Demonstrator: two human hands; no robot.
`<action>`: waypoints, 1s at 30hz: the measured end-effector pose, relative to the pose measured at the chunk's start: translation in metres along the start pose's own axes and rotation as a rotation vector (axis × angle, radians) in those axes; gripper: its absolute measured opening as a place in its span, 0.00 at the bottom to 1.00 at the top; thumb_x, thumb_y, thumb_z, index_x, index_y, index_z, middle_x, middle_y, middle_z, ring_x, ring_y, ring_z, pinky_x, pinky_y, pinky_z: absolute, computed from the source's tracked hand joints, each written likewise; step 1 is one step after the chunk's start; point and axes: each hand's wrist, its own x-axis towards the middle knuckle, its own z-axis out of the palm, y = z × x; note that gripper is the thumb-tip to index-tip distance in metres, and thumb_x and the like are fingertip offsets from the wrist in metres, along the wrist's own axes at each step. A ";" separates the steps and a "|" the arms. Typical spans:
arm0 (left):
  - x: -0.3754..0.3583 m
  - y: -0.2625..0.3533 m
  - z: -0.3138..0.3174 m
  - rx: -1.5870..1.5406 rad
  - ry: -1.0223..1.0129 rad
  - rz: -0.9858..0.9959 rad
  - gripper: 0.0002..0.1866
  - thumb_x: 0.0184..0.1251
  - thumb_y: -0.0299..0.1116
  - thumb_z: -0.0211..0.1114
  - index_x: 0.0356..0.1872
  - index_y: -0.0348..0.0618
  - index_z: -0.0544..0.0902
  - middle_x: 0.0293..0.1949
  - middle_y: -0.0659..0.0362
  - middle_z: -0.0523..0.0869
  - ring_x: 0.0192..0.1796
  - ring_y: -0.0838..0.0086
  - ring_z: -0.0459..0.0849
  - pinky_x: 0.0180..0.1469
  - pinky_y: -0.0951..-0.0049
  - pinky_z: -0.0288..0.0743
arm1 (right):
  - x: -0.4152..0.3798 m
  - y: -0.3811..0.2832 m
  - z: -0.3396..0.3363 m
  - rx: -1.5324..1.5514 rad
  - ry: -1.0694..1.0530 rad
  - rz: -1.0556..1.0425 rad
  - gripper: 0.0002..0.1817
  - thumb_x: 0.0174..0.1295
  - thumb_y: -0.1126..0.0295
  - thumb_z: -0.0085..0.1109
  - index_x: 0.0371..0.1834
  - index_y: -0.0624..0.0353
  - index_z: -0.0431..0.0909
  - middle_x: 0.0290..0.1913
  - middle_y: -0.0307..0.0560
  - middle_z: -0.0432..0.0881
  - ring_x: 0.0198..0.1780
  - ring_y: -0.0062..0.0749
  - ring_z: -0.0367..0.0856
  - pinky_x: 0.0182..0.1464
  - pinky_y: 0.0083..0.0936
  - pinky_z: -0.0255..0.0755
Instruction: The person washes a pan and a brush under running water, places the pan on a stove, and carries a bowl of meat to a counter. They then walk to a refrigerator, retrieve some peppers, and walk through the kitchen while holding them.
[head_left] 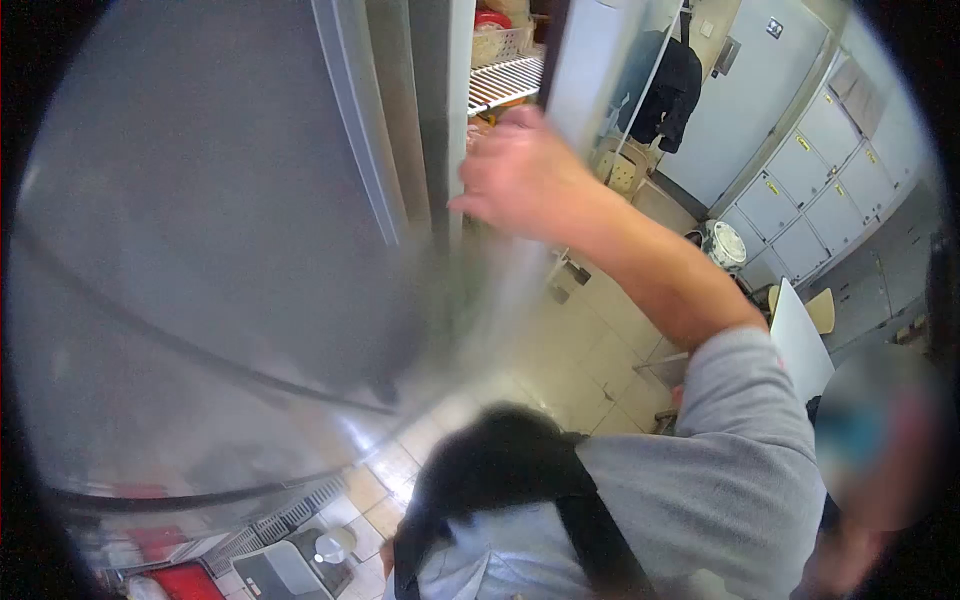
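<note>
My right hand (525,178) is raised at the narrow opening of a refrigerator, its fingers curled at the edge of the refrigerator door (595,65). The fingertips are partly hidden, but the hand looks closed on that edge. Just above and beyond the hand, a white wire shelf (505,82) shows inside, with a pale perforated basket (497,45) and something red on top. Below the hand, the lower part of the door is smeared by motion. My left hand is out of view.
A large grey metal panel (200,200) fills the left side. Lockers (800,170), a closed door (750,100) and a white bucket (722,245) stand at the back right. Another person (880,440), blurred, is close on the right. A tiled floor (570,350) lies below.
</note>
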 end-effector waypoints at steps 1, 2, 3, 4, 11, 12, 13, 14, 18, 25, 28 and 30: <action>0.002 0.004 0.001 -0.016 -0.052 -0.025 0.18 0.64 0.44 0.62 0.49 0.45 0.77 0.35 0.61 0.80 0.33 0.68 0.80 0.32 0.65 0.74 | -0.022 0.008 -0.011 0.150 0.432 0.000 0.10 0.51 0.65 0.68 0.35 0.54 0.83 0.40 0.43 0.84 0.48 0.38 0.80 0.61 0.40 0.64; 0.006 0.008 0.001 -0.032 -0.103 -0.052 0.18 0.64 0.43 0.62 0.50 0.44 0.77 0.35 0.61 0.81 0.33 0.68 0.80 0.32 0.64 0.74 | -0.040 0.016 -0.026 0.091 0.666 0.036 0.15 0.48 0.68 0.71 0.40 0.55 0.81 0.47 0.46 0.81 0.52 0.39 0.78 0.63 0.39 0.62; 0.012 0.014 -0.002 -0.043 -0.128 -0.065 0.18 0.63 0.43 0.62 0.50 0.44 0.77 0.35 0.61 0.81 0.33 0.68 0.80 0.32 0.64 0.74 | -0.055 0.022 -0.038 0.032 0.901 0.070 0.21 0.45 0.71 0.74 0.44 0.57 0.80 0.53 0.49 0.78 0.56 0.40 0.76 0.65 0.37 0.61; 0.018 0.020 -0.005 -0.040 -0.148 -0.070 0.18 0.63 0.43 0.62 0.50 0.44 0.77 0.35 0.61 0.81 0.33 0.68 0.80 0.32 0.64 0.74 | -0.067 0.022 -0.042 0.018 1.019 0.189 0.29 0.46 0.70 0.74 0.53 0.58 0.74 0.60 0.53 0.72 0.61 0.41 0.71 0.66 0.37 0.59; 0.102 0.061 -0.061 0.224 -0.148 0.158 0.19 0.62 0.41 0.64 0.51 0.43 0.77 0.34 0.59 0.82 0.34 0.68 0.82 0.32 0.64 0.75 | -0.101 0.022 0.004 0.456 1.069 0.727 0.57 0.46 0.73 0.75 0.75 0.63 0.42 0.72 0.56 0.55 0.70 0.35 0.57 0.70 0.31 0.51; 0.122 0.065 -0.070 0.312 -0.133 0.212 0.19 0.62 0.40 0.64 0.52 0.43 0.77 0.34 0.59 0.82 0.35 0.68 0.82 0.32 0.64 0.75 | -0.109 0.025 0.006 0.457 1.072 0.719 0.57 0.46 0.73 0.75 0.75 0.63 0.42 0.72 0.56 0.55 0.70 0.35 0.57 0.70 0.31 0.51; 0.139 0.088 -0.099 0.225 -0.160 0.121 0.20 0.62 0.40 0.64 0.52 0.43 0.77 0.34 0.59 0.82 0.35 0.69 0.82 0.32 0.64 0.75 | -0.117 0.028 0.007 0.460 1.077 0.719 0.56 0.46 0.74 0.74 0.75 0.65 0.42 0.71 0.58 0.56 0.70 0.37 0.57 0.70 0.31 0.52; 0.146 0.132 -0.132 -0.409 -0.075 -0.259 0.21 0.60 0.38 0.65 0.54 0.44 0.77 0.37 0.57 0.83 0.36 0.66 0.83 0.33 0.62 0.76 | -0.125 0.031 0.008 0.466 1.085 0.722 0.56 0.45 0.75 0.73 0.74 0.67 0.42 0.70 0.60 0.57 0.71 0.40 0.58 0.70 0.31 0.52; 0.196 0.182 -0.162 -1.001 -0.018 -0.418 0.25 0.65 0.41 0.62 0.61 0.43 0.72 0.45 0.61 0.84 0.31 0.74 0.82 0.28 0.70 0.73 | -0.158 0.039 0.006 0.558 1.087 0.737 0.56 0.45 0.79 0.71 0.74 0.68 0.40 0.71 0.57 0.54 0.70 0.39 0.58 0.69 0.31 0.52; 0.201 0.139 -0.070 0.279 -0.029 0.394 0.26 0.54 0.34 0.66 0.58 0.54 0.77 0.53 0.55 0.81 0.53 0.61 0.79 0.55 0.63 0.74 | -0.185 0.052 -0.018 0.624 1.101 0.704 0.46 0.48 0.81 0.63 0.71 0.64 0.48 0.70 0.59 0.59 0.72 0.47 0.60 0.69 0.41 0.56; 0.165 0.153 -0.077 0.284 -0.393 0.244 0.22 0.56 0.35 0.67 0.54 0.52 0.77 0.48 0.56 0.83 0.48 0.61 0.81 0.49 0.62 0.75 | -0.168 0.028 -0.049 0.667 1.323 0.704 0.42 0.50 0.77 0.64 0.69 0.64 0.53 0.67 0.58 0.62 0.65 0.47 0.67 0.66 0.42 0.61; 0.149 0.147 -0.080 0.220 -0.385 0.197 0.22 0.55 0.35 0.67 0.53 0.51 0.77 0.46 0.57 0.83 0.46 0.63 0.82 0.46 0.63 0.75 | -0.153 0.016 -0.056 0.793 1.582 0.570 0.40 0.49 0.79 0.64 0.68 0.64 0.56 0.65 0.56 0.66 0.62 0.44 0.70 0.63 0.42 0.65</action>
